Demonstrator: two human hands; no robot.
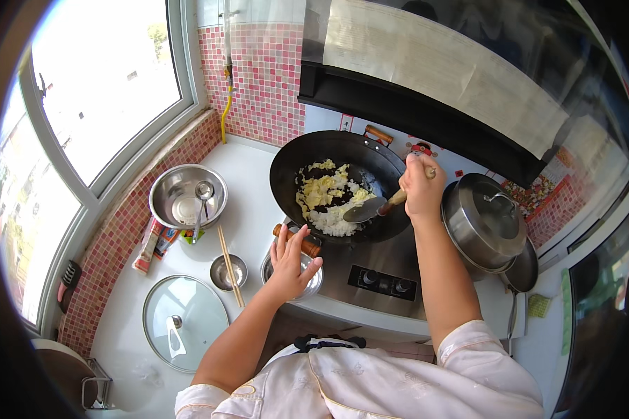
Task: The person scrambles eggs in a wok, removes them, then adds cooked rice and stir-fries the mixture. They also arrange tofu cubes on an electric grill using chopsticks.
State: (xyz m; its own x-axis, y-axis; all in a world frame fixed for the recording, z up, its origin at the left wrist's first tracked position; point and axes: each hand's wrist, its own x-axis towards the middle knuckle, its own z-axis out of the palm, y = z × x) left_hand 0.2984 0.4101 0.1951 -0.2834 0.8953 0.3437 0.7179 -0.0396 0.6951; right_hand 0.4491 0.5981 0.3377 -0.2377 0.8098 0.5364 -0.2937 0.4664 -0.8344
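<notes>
My right hand [422, 184] is closed around the wooden handle of a wok spatula [365, 211]. The spatula's dark metal blade rests among white rice [333, 224] at the near side of a black wok [284, 166]. Yellow scrambled egg [314, 191] lies beside and partly mixed with the rice. My left hand [291, 266], fingers spread and holding nothing, is by the wok's near wooden handle [310, 248]; whether it touches the handle I cannot tell. Below that hand, a metal bowl [316, 283] is partly hidden.
Left on the counter are a steel bowl [160, 195] with a ladle [204, 191], packets [148, 246], chopsticks [225, 251] across a small bowl [220, 272], and a glass lid [162, 306]. A lidded steel pot [469, 230] stands right of the wok. A black range hood [398, 110] overhangs the stove [340, 267].
</notes>
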